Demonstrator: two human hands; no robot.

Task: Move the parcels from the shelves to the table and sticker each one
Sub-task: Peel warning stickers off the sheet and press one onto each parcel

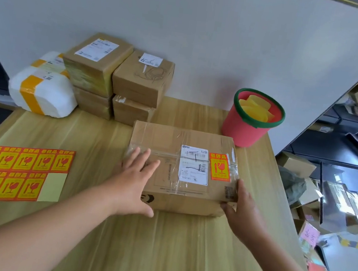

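A taped cardboard parcel (171, 148) lies in the middle of the wooden table (170, 248). It carries a white shipping label and a red-and-yellow fragile sticker (219, 166) on top. My left hand (137, 180) lies flat on the parcel's left top, fingers straight, thumb at its front face. My right hand (243, 209) holds the front right corner, thumb on the front face and fingers along the right side. A sheet of fragile stickers (18, 171) lies at the table's left, one corner cell peeled bare.
Stacked brown boxes (122, 75) and two white wrapped parcels (42, 92) stand at the back left against the wall. A red bucket with a green rim (253, 120) holding yellow backing scraps stands back right. Shelves with boxes (352, 158) fill the right side.
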